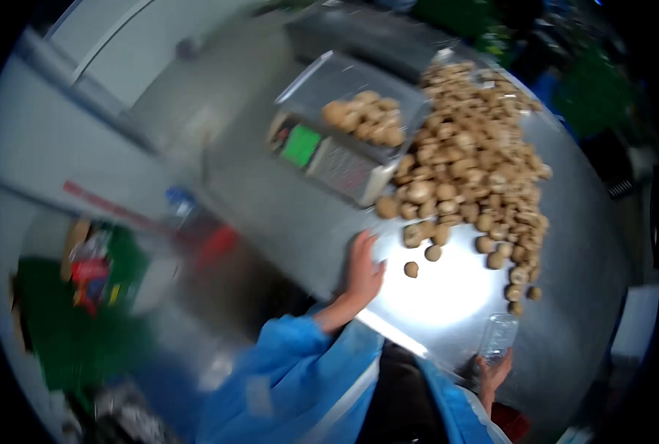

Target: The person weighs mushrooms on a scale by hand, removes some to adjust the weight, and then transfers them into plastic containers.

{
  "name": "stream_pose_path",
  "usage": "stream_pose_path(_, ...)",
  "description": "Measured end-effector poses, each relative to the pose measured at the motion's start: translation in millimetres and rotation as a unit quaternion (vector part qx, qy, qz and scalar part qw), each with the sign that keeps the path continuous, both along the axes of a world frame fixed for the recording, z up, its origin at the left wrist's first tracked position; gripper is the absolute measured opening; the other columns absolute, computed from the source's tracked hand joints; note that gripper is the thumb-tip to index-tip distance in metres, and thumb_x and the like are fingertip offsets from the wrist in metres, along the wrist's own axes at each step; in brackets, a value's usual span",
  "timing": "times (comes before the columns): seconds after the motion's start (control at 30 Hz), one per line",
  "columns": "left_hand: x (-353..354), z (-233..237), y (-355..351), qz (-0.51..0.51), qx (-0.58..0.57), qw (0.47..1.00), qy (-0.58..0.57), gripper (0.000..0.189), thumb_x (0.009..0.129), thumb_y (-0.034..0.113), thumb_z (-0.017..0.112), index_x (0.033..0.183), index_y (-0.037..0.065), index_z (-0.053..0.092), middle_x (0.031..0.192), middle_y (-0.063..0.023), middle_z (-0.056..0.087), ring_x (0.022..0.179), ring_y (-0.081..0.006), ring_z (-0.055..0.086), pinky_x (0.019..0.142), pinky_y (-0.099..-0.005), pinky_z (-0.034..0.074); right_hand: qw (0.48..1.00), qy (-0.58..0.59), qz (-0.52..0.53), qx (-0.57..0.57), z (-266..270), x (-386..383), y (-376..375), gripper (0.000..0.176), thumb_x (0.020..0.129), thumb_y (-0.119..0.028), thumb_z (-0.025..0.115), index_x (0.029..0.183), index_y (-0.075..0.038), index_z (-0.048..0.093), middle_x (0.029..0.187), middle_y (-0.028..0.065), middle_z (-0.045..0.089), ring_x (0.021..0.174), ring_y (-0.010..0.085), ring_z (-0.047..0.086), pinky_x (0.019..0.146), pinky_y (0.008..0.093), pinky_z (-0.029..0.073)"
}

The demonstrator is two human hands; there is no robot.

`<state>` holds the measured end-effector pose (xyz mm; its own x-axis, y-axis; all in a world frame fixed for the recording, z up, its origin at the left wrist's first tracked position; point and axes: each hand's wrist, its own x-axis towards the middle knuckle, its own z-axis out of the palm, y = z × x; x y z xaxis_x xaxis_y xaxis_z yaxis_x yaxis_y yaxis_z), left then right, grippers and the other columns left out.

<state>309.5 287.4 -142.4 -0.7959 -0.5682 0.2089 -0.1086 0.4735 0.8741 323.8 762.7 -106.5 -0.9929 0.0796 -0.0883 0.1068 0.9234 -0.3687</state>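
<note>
My left hand [363, 272] is over the near left edge of the metal table, thumb apart from the fingers, with nothing in it. It is somewhat blurred. Just right of it lies a single brown mushroom [411, 269]. At the lower right my right hand [495, 371] grips a clear plastic tray [499, 331] by its near end, and no contents show in it. Beyond both hands spreads a large heap of mushrooms [477, 163]. A weighing scale [340, 169] stands left of the heap, its pan [322, 92] bearing a pile of mushrooms [368, 118].
The shiny metal table [436, 296] reflects a bright light in front of me. A green label [300, 145] is on the scale's front. To the left, a green surface [78, 333] carries red packets [89, 281]. Blurred dark and green things fill the upper right.
</note>
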Motion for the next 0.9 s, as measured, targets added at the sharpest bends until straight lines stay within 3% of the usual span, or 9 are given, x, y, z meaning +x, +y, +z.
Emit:
stream_pose_path(0.07, 3.9, 6.7, -4.9, -0.027, -0.063, 0.998, -0.012, 0.061, 0.072, -0.002, 0.067, 0.131, -0.001, 0.049, 0.140, -0.0233, 0.044, 0.131, -0.0420, 0.042, 0.111, -0.0467, 0.034, 0.999, 0.035, -0.017, -0.003, 9.3, 3.6, -5.5, 0.090, 0.056, -0.025, 0.086, 0.132, 0.005, 0.048, 0.124, 0.0237, 0.055, 0.115, 0.0424, 0.050, 0.102, 0.0493, 0.039)
stream_pose_path(0.1, 3.7, -5.5, -6.6, -0.043, -0.065, 0.996, 0.039, 0.062, 0.072, 0.001, 0.067, 0.131, -0.002, 0.048, 0.139, -0.0247, 0.045, 0.129, -0.0421, 0.044, 0.111, -0.0472, 0.034, 0.999, 0.031, -0.044, 0.004, 21.3, 2.5, -17.1, 0.091, 0.055, -0.027, 0.087, 0.131, 0.004, 0.049, 0.121, 0.0224, 0.056, 0.113, 0.0416, 0.051, 0.100, 0.0489, 0.040)
stream_pose_path(0.2, 6.1, 0.6, -6.0, -0.069, 0.057, 0.996, 0.001, 0.056, 0.077, -0.002, 0.064, 0.130, -0.002, 0.047, 0.143, -0.0205, 0.039, 0.130, -0.0343, 0.044, 0.107, -0.0406, 0.039, 0.993, 0.043, -0.108, 0.027, 27.4, 7.0, -33.9, 0.094, 0.053, -0.030, 0.089, 0.132, 0.001, 0.048, 0.120, 0.0203, 0.056, 0.112, 0.0395, 0.051, 0.098, 0.0465, 0.043)
stream_pose_path(0.23, 5.1, 6.0, -2.9, -0.076, 0.039, 0.996, -0.006, 0.054, 0.078, -0.003, 0.062, 0.129, -0.003, 0.047, 0.144, -0.0191, 0.039, 0.130, -0.0332, 0.044, 0.106, -0.0389, 0.040, 0.993, 0.042, -0.107, 0.032, 25.3, 8.5, -33.0, 0.096, 0.053, -0.030, 0.090, 0.134, -0.001, 0.046, 0.121, 0.0196, 0.056, 0.113, 0.0385, 0.051, 0.099, 0.0445, 0.044)
stream_pose_path(0.33, -2.9, 23.4, 2.9, -0.136, 0.066, 0.988, -0.022, 0.055, 0.078, -0.001, 0.065, 0.130, -0.002, 0.047, 0.142, -0.0217, 0.041, 0.130, -0.0391, 0.042, 0.109, -0.0431, 0.037, 0.991, 0.047, -0.117, 0.044, 27.9, 9.8, -37.1, 0.098, 0.056, -0.031, 0.090, 0.136, -0.001, 0.044, 0.121, 0.0213, 0.055, 0.115, 0.0380, 0.051, 0.100, 0.0438, 0.044)
stream_pose_path(0.6, -24.6, 20.6, 8.5, -0.244, 0.008, 0.970, -0.014, 0.049, 0.077, 0.000, 0.065, 0.124, -0.002, 0.052, 0.137, -0.0194, 0.048, 0.129, -0.0380, 0.045, 0.108, -0.0432, 0.037, 0.983, 0.106, -0.123, 0.089, 28.8, 18.3, -49.9, 0.092, 0.057, -0.026, 0.089, 0.134, 0.000, 0.046, 0.122, 0.0203, 0.055, 0.113, 0.0378, 0.052, 0.099, 0.0455, 0.044)
stream_pose_path(0.8, -36.0, 28.9, 5.4, -0.295, 0.000, 0.955, -0.018, 0.049, 0.077, 0.001, 0.067, 0.124, -0.002, 0.053, 0.137, -0.0191, 0.049, 0.128, -0.0371, 0.047, 0.106, -0.0435, 0.040, 0.982, 0.114, -0.144, 0.052, 53.3, 30.4, -70.4, 0.092, 0.058, -0.032, 0.087, 0.133, 0.003, 0.047, 0.119, 0.0236, 0.057, 0.110, 0.0395, 0.054, 0.099, 0.0451, 0.044)
stream_pose_path(0.9, -38.5, 46.5, 12.4, -0.329, 0.036, 0.943, -0.025, 0.053, 0.077, 0.004, 0.070, 0.127, -0.001, 0.052, 0.138, -0.0190, 0.049, 0.127, -0.0352, 0.048, 0.105, -0.0423, 0.041, 0.984, 0.112, -0.123, -0.069, 67.3, 30.2, -100.6, 0.097, 0.060, -0.038, 0.087, 0.137, 0.004, 0.045, 0.121, 0.0255, 0.058, 0.111, 0.0410, 0.056, 0.100, 0.0458, 0.044)
